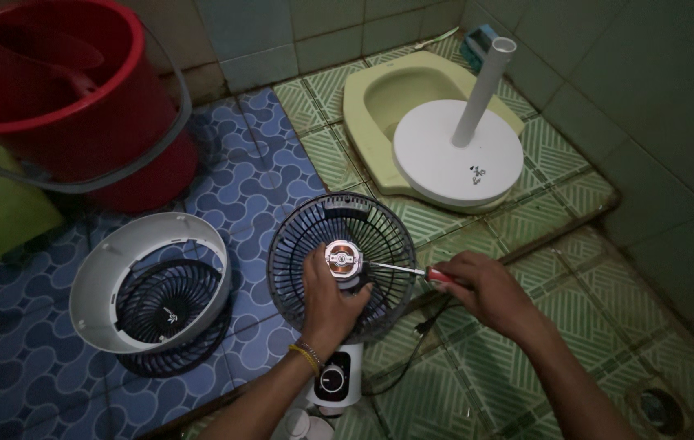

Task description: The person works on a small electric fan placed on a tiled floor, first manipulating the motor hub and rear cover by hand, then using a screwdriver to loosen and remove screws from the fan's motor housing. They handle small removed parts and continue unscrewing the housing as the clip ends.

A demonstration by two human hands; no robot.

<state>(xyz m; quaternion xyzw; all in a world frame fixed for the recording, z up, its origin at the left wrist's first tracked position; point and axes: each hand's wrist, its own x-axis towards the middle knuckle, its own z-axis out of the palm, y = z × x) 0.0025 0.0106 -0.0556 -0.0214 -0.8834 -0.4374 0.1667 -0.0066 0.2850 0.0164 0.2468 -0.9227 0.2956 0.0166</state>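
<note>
Dim, murky light; dark corners

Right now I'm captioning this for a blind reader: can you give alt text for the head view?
A left hand steadies a fan motor in a dark rear grille, while the right hand drives a red-handled screwdriver toward it. On the tiled floor lie a white fan housing, a round fan base and a red bucket.

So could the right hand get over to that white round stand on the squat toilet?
Probably yes: the right hand holds a screwdriver, but nothing stands between it and the stand.
</note>
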